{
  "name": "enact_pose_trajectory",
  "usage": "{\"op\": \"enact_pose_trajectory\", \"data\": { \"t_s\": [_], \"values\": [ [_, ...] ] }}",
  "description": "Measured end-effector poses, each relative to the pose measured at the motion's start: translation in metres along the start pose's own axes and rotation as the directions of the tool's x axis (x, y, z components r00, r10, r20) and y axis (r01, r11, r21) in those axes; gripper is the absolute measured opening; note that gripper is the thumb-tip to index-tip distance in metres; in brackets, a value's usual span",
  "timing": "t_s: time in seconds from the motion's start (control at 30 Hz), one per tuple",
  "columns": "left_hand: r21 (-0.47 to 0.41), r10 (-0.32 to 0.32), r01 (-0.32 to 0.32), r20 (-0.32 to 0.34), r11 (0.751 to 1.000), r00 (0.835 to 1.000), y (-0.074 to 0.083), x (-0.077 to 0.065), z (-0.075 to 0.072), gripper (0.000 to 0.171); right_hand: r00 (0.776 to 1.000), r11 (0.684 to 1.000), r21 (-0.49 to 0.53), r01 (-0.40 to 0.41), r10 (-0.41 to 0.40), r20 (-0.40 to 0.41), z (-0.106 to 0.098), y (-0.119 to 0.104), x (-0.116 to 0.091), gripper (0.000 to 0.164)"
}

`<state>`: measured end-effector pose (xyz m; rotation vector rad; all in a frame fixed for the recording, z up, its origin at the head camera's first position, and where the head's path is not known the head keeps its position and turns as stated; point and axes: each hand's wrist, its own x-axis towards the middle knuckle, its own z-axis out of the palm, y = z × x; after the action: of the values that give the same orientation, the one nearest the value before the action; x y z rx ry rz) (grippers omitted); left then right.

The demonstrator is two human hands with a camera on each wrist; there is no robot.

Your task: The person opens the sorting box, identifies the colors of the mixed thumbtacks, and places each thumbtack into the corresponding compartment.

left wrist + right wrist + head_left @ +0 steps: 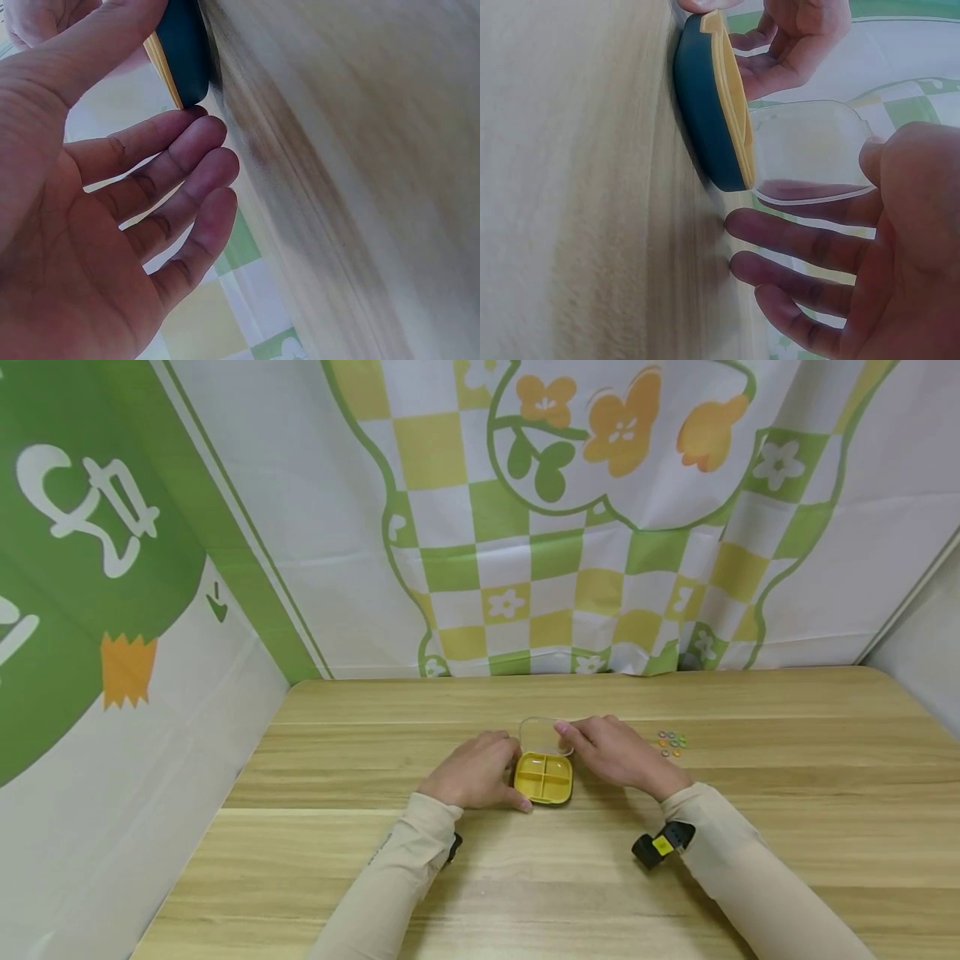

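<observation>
While held between two hands, sitting flat on the wooden table (525, 893): a small box (544, 779), yellow inside and dark blue-green outside, about midway from left to right. Split inside into four little yellow parts by a cross of thin walls. At the far edge of the box, standing up: a clear lid (810, 150) with rounded corners.

Held at the left side by the left hand (476, 768), with thumb at the near left corner and fingers curved by the far left. In the left wrist view, first fingertip touching a corner of the box, other fingers a little apart from it. Pinched by the right hand (611, 750) between thumb and first finger: the right edge of the lid. Other three fingers stretched out low over the wood; cannot tell if touching it.

To the right, near the right wrist on its far side: a bunch of tiny rings (673, 744), some green and some orange, lying on the table. On both arms, long tan sleeves (405, 877). On the right wrist, a black strap (679, 836) with a yellow patch (662, 845). On the far side, hanging behind the table: a curtain (502, 564) with green, yellow and white squares and orange flowers.
</observation>
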<state>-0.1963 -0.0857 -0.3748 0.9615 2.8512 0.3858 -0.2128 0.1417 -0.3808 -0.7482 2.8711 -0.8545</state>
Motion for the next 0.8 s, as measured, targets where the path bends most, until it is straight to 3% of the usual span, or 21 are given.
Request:
{"op": "enact_pose_trajectory", "data": {
  "t_s": [0.57,0.8],
  "values": [
    [-0.008,-0.014,0.014,0.005,1.0,1.0,-0.0004,0.0003,0.0002,0.06,1.0,0.999,0.03,0.018,-0.018,-0.001,-0.0007,0.0017,-0.0002,0.059],
    [0.004,-0.017,0.017,0.005,1.0,1.0,-0.0007,-0.0007,-0.0011,0.069,1.0,0.999,0.042,0.013,-0.014,0.024,-0.0031,0.002,-0.0005,0.056]
  ]
}}
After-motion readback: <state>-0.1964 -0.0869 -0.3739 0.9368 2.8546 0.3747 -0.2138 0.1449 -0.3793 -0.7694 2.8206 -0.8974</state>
